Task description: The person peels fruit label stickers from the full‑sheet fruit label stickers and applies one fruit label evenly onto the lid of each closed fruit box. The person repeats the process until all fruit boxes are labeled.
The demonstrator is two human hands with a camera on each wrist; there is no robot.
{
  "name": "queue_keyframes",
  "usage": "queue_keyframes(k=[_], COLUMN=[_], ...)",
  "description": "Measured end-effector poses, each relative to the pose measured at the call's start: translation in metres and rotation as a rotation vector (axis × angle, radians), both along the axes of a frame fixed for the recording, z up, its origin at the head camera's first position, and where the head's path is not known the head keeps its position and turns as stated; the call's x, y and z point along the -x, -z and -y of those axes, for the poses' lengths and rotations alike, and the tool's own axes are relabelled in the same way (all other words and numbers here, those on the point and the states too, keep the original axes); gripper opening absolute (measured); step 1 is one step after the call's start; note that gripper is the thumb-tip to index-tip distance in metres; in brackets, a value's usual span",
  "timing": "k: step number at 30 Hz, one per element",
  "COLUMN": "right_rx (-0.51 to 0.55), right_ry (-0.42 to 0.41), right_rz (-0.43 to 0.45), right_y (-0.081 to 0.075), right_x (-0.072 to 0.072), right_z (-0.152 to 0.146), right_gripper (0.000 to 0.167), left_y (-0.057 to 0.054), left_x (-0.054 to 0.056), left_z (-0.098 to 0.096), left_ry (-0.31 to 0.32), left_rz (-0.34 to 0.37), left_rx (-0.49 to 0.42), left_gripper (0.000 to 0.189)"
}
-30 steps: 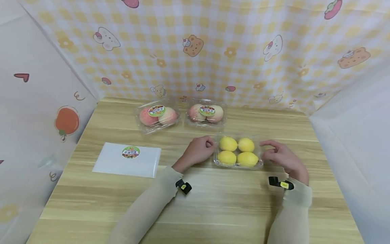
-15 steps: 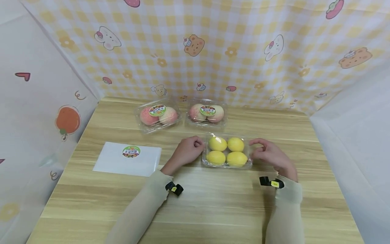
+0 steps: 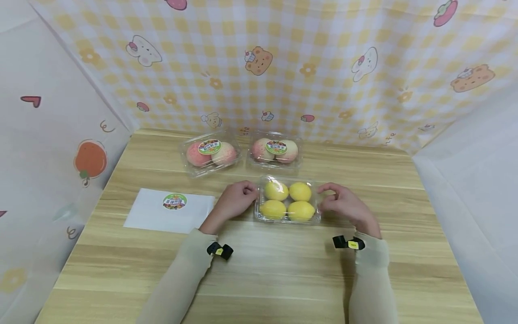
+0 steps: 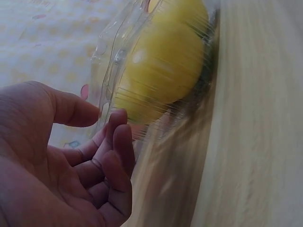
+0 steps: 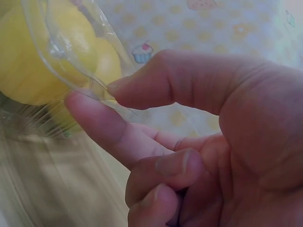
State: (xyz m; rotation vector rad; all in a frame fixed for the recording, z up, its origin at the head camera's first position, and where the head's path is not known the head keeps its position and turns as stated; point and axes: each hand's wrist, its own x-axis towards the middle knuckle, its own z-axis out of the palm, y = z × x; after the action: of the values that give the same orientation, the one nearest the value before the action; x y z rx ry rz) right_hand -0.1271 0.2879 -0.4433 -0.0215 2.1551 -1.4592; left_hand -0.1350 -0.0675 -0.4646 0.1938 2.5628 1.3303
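While your left hand (image 3: 236, 199) holds the left edge of the clear lemon container (image 3: 285, 222) between thumb and fingers, your right hand (image 3: 345, 204) pinches the rim at the opposite end, each grip narrow on the plastic. You have the container, with four lemons (image 3: 300, 191) in it, near the middle of the desk (image 3: 275, 270), in front of two peach boxes (image 3: 275, 167) and right of a white sheet (image 3: 162, 217) bearing a round label (image 3: 175, 201).

A small cloth booth (image 3: 481, 189) is enclosing a wooden table (image 3: 283, 274) on three sides: a checked curtain (image 3: 226, 27) with cartoon bears (image 3: 259, 61) is hanging behind, and pale sheets (image 3: 52, 148) are flanking it.
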Motion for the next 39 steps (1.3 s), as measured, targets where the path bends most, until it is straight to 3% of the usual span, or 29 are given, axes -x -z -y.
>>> queue_keyframes(k=[8,24,31,39], right_rx=[0.033,0.065,0.057,0.059], right_ry=[-0.005,-0.028,-0.027,-0.035], right_rz=[0.001,0.003,0.005,-0.004], right_y=[0.006,0.009,0.009,0.009], right_x=[0.002,0.005,0.004,0.005], right_z=[0.017,0.033,0.033,0.032], right_gripper=[0.054,0.057,0.055,0.054], left_y=[-0.006,-0.002,-0.010,-0.026], left_x=[0.002,0.005,0.004,-0.001], left_z=[0.017,0.040,0.051,0.079], left_ry=[0.010,0.034,0.086,0.104], left_rz=[0.061,0.127,0.126,0.089], left_rx=[-0.021,-0.089,-0.068,-0.048], left_gripper=[0.019,0.022,0.026,0.030])
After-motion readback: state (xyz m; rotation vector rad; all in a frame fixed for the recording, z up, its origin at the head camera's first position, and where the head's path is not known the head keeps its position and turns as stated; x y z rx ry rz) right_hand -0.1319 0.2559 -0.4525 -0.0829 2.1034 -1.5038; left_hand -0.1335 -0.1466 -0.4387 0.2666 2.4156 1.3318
